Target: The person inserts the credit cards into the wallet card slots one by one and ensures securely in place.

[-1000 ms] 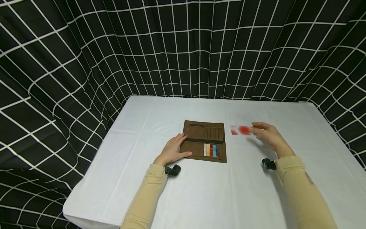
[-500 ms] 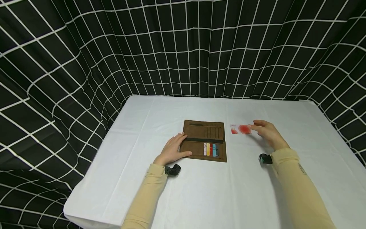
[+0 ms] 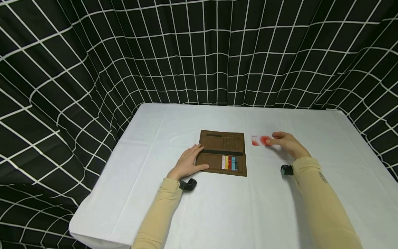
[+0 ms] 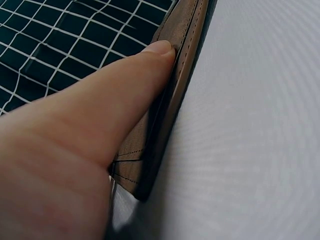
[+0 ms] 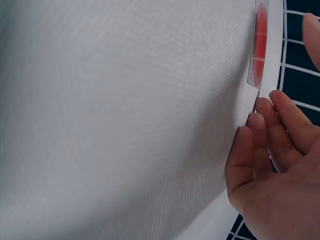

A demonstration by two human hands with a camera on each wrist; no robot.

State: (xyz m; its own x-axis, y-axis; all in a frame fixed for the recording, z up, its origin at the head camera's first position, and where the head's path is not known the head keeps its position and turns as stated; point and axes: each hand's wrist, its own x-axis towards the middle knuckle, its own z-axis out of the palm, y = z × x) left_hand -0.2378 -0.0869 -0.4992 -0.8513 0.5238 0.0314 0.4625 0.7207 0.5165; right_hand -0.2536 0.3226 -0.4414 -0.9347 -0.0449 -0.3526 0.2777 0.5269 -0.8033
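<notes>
A brown leather wallet (image 3: 221, 166) lies unfolded on the white table, with several coloured cards (image 3: 229, 163) in its lower-half slots. My left hand (image 3: 186, 164) rests over its left edge, fingers straight and spread. In the left wrist view the left thumb (image 4: 125, 82) presses on the wallet's stitched border (image 4: 182, 70). To the right of the wallet, a white card with a red disc (image 3: 255, 140) lies flat. My right hand (image 3: 288, 143) hovers at its right end, with the thumb overlapping the disc in the head view. The right wrist view shows loosely bent fingers near the card and the thumb raised apart from them.
A white cloth covers the table (image 3: 124, 193). Black curtains with a white grid (image 3: 186, 52) hang behind it and along both sides. Each wrist carries a small black camera, the left one (image 3: 188, 185) close below the wallet.
My right hand has shifted slightly left, and its thumb now overlaps the card's red disc. The left hand, wallet and card have stayed in place.
</notes>
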